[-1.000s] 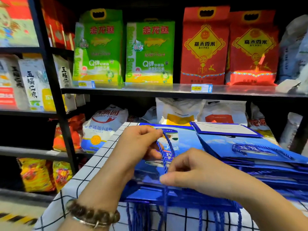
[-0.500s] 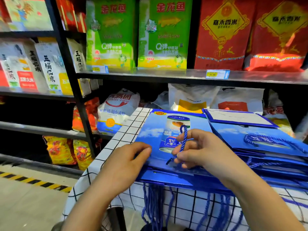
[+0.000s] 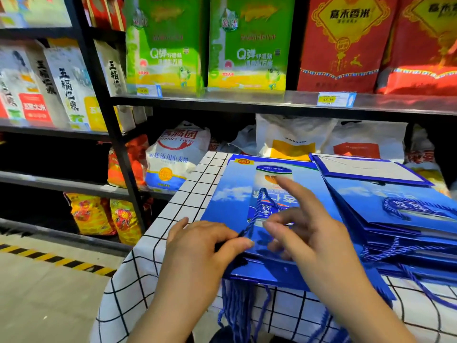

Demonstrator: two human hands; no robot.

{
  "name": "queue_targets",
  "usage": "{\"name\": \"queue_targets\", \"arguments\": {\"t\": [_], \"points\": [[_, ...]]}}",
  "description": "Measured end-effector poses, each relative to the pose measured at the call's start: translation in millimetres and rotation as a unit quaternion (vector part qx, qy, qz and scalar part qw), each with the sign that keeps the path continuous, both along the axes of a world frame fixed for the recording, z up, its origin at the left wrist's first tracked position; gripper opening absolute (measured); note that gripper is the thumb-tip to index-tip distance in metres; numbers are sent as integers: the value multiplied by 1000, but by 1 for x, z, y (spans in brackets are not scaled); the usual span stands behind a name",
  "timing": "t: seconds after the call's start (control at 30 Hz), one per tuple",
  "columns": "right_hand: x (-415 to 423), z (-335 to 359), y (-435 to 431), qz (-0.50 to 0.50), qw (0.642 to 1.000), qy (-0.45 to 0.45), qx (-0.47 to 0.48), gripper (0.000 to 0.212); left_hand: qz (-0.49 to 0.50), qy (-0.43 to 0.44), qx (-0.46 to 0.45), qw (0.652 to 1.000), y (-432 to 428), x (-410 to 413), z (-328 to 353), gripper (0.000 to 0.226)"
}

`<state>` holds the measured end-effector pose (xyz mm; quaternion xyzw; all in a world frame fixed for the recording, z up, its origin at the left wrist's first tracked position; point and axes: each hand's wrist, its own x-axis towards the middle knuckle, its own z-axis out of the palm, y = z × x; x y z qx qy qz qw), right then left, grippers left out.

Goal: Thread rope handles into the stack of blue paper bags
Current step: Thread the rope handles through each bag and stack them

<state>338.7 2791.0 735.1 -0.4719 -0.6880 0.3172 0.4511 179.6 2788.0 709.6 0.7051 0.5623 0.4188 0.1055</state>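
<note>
Blue paper bags (image 3: 222, 214) lie flat in a stack on a table with a checked cloth (image 3: 188, 194), close to its near edge. One rope handle (image 3: 257, 214) lies on the top bag. It loops over the printed picture and runs down toward the near edge, where its lower end meets the left hand (image 3: 197, 248).

That hand rests on the bag's near edge with its fingers (image 3: 237, 241) fairly straight and close together, pressing the paper down beside the rope's end. The right hand (image 3: 314, 233) hovers over the middle of the bag with its forefinger (image 3: 289, 189) straight and pointing away and the thumb stretched toward the rope. The other fingers are bent, and I cannot tell whether they pinch the rope or only lie over it.

The job looks partly done. A second pile (image 3: 395, 226), just to the right and fanned out, has a rope (image 3: 405, 206) lying across its top bag, so those bags seem finished. A bunch of loose ropes (image 3: 235, 305) hangs over the table's front below the stack, which suggests many bags remain. The top bag appears to be mid-threading.

All the bags are folded flat, with nothing showing inside them. Behind the table, a metal shelf (image 3: 247, 101) holds green packs (image 3: 247, 45) and red packs (image 3: 341, 45), and a white sack (image 3: 178, 154) sits below it.
</note>
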Motion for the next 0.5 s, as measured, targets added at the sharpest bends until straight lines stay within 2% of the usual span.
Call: {"name": "queue_targets", "arguments": {"t": [0.07,0.1,0.17,0.23,0.3,0.33,0.37,0.4,0.5], "points": [[-6,-3,2,77,996,-38,-3,24,-5,37,30,999,3,-6,1,38],[-9,-5,4,91,995,-38,-2,18,-14,54,44,997,4,-8,3,34],[-14,-5,9,90,996,-2,-1,16,-40,79,62,994,7,-12,5,29],[-14,-5,13,74,997,25,11,16,-61,87,62,992,9,-21,6,36],[-14,-5,18,46,998,-10,34,11,-54,117,5,992,11,-33,7,67],[-14,-6,21,33,997,-50,42,14,-39,138,-40,989,11,-39,6,82],[-15,-7,23,21,994,-91,49,24,-24,160,-77,984,12,-45,3,88],[-16,-8,25,16,992,-119,51,26,-22,162,-93,982,12,-49,0,84],[-21,-12,28,9,982,-186,41,13,-32,120,-119,985,12,-52,-5,67]]}}
